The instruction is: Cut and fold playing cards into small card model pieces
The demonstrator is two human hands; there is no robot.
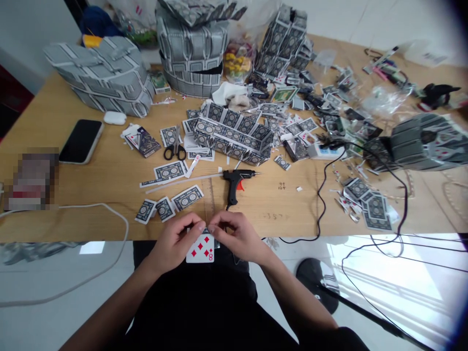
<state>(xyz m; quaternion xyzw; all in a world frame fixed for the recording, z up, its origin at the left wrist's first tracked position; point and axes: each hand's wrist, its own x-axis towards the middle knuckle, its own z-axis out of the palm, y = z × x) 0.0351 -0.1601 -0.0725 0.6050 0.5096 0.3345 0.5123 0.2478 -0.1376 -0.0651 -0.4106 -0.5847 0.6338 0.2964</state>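
Between my two hands, at the table's front edge, is a playing card showing red diamonds and an 8. My left hand pinches its upper left edge between thumb and fingers. My right hand is closed at the card's upper right edge, its fingertips almost touching the left thumb. The top edge of the card is partly hidden by the fingers. Just beyond my hands lies a black glue gun with a red trigger. Cut card pieces lie to its left. Behind it stands an open box made of folded cards.
Scissors, a card pack and a phone lie left. Grey woven card shapes stand at the back. Card scraps cover the back right. A black cable crosses the right side; a white cable loops left.
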